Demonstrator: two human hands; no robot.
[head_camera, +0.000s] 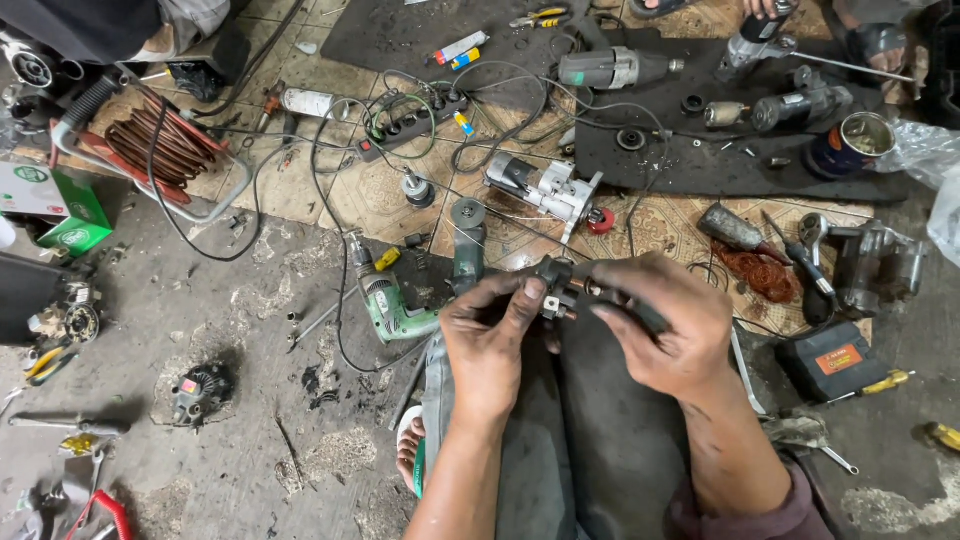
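2 bare forearms, grease-smeared hands, left (492, 345) and right (668, 330); dark grey trousers (590, 440); a maroon sleeve (770, 505) at the right elbow.

I see my left hand (492, 345) and right hand (665, 330) pinching a small dark metal part (557, 285) between them above my knees. A green drill (388, 300) lies just left of them on the floor, a power strip (415, 125) farther off among cables.
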